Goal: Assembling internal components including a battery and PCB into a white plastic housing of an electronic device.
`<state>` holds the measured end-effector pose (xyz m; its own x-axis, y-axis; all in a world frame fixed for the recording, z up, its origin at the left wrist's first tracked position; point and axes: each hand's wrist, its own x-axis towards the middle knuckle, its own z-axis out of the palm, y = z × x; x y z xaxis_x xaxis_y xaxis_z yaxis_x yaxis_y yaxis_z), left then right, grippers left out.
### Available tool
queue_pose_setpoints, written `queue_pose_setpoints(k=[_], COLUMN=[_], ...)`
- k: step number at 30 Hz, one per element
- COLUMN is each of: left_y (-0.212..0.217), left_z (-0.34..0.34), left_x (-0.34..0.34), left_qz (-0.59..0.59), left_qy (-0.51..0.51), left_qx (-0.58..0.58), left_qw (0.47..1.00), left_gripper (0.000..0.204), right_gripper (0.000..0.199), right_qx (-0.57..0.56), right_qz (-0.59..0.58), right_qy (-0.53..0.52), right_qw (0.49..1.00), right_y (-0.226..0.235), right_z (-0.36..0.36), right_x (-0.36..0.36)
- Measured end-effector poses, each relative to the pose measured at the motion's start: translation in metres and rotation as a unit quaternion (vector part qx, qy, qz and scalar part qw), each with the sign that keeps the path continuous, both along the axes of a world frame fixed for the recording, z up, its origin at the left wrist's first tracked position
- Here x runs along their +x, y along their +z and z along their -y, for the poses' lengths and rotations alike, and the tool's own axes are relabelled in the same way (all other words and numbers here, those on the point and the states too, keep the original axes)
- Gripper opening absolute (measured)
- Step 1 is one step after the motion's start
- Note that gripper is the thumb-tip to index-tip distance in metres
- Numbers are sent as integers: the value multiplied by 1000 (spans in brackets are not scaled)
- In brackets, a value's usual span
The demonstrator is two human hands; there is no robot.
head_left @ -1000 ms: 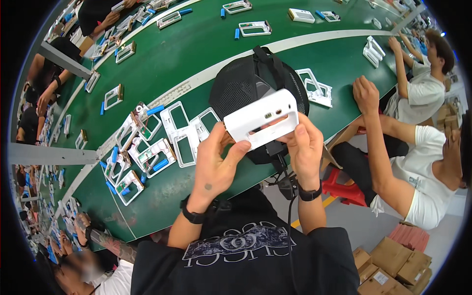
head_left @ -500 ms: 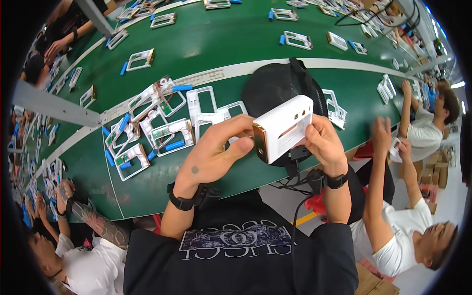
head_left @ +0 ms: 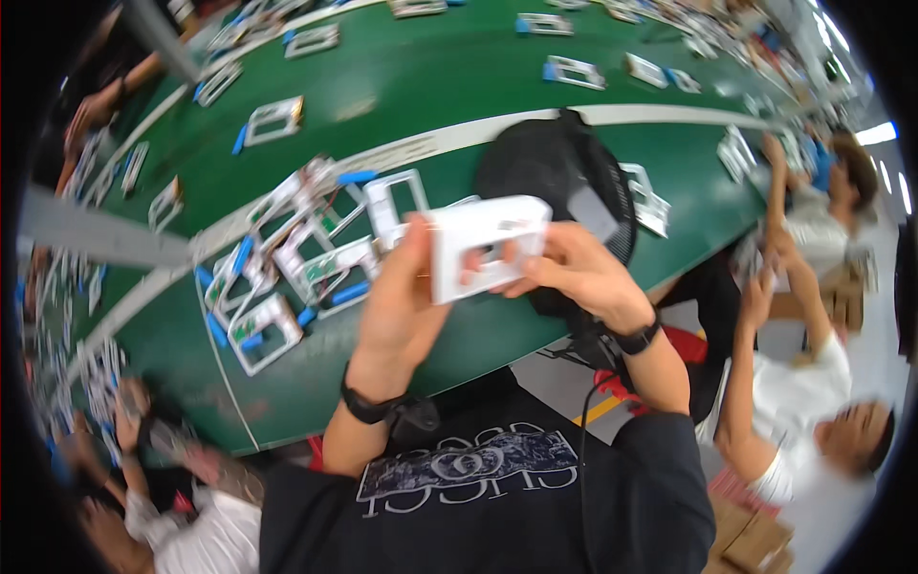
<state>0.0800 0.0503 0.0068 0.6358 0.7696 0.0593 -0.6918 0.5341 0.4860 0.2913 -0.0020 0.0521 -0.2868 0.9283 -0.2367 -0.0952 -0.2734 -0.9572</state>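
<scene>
We hold the white plastic housing above the green desk, left hand and right hand both clenched on its ends. If either grip loosens, it could drop onto the frames lying below-left.

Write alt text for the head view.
Both hands, left hand and right hand, hold a white rectangular plastic housing above a green table strewn with white plastic frames; a black cap lies behind.

Green table spans the upper frame; white frames with blue tabs cluster centre-left; black cap at centre; seated person in white at right.
</scene>
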Motion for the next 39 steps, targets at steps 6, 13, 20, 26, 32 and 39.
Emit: queue_pose_setpoints(k=[6,13,20,26,32,39], left_y=[3,-5,-13,-25,-10,14], left_z=[-4,15,32,22,22,41], left_x=[-40,-44,-48,-57,-64,-85], left_qz=[-391,-663,-707,-626,-667,-542], left_qy=[181,178,158,151,284,201], left_qx=[65,504,516,532,435,249], left_qw=[900,524,457,550,534,777], left_gripper=[41,39,21,22,33,35], right_gripper=[45,52,43,34,26,22], right_qx=[34,30,202,13,64,185], right_qz=[78,249,746,733,700,412], right_qy=[18,-76,-291,-216,-322,-330], right_qw=[996,965,564,644,634,829], right_y=[-4,-58,-37,-63,-33,27], right_z=[-86,-204,-102,-38,-15,-11], right_x=[23,110,162,183,168,37])
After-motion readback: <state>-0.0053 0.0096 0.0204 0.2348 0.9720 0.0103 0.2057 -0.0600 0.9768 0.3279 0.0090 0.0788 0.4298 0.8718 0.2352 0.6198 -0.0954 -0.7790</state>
